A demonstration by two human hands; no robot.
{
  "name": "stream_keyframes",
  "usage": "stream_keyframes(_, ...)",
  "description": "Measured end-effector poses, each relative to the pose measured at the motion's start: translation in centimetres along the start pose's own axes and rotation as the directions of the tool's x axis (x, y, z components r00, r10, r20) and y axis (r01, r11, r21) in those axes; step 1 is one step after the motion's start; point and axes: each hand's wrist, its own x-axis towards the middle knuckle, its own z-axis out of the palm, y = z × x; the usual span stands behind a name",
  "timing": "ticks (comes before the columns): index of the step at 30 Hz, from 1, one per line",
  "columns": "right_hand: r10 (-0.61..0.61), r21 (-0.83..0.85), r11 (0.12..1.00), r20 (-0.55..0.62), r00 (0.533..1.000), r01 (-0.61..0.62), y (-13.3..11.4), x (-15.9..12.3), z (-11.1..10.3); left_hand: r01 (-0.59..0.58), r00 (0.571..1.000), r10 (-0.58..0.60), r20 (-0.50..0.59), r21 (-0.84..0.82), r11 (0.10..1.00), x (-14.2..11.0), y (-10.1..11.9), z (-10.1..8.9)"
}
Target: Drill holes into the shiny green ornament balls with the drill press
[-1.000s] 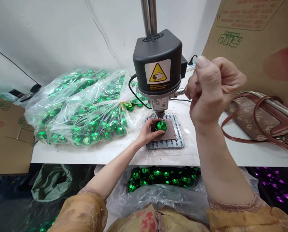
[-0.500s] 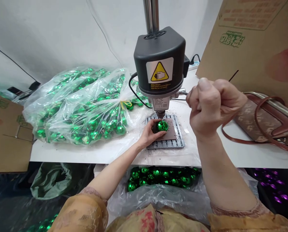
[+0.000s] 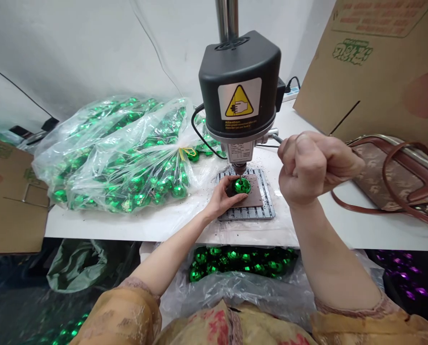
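My left hand (image 3: pixel 221 196) cups a green mirrored ball (image 3: pixel 242 186) on the brown pad (image 3: pixel 254 204), directly under the chuck (image 3: pixel 239 167) of the bench drill (image 3: pixel 240 96). My right hand (image 3: pixel 314 167), well apart, is a closed fist just beside the drill's lever (image 3: pixel 276 138). Bagged green balls (image 3: pixel 128 158) lie on the table (image 3: pixel 128 227).

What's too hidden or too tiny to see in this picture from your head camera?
All in the head view:
Underside of the green mirrored ball: hidden by the left hand.
Grip of the metal lever: hidden inside the right hand.
Small print on the warning label: too small to read.
Right end of the handbag: cut off by the picture's edge.
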Motion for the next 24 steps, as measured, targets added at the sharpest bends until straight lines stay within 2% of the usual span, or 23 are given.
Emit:
stream_keyframes(6,-0.015,-0.048,0.999,0.002,1.000,0.015,0.1,-0.6,-0.6,-0.003,1.000,0.003,0.023,0.002,1.000,0.0,0.0,-0.1)
stream_keyframes(17,-0.123,0.014,0.992,0.066,0.990,0.122,0.5,-1.9,-1.3,-0.015,1.000,0.015,0.018,0.009,1.000,0.0,0.0,0.0)
stream_keyframes(21,-0.030,-0.008,1.000,-0.012,0.999,0.030,-0.2,-0.5,-0.2,0.004,1.000,-0.004,0.005,0.008,1.000,0.0,0.2,0.2)
stream_keyframes(24,0.149,-0.079,0.985,-0.052,0.987,-0.153,-0.6,1.8,1.1,0.009,0.997,-0.003,-0.072,0.075,0.997,-0.2,0.7,0.3)
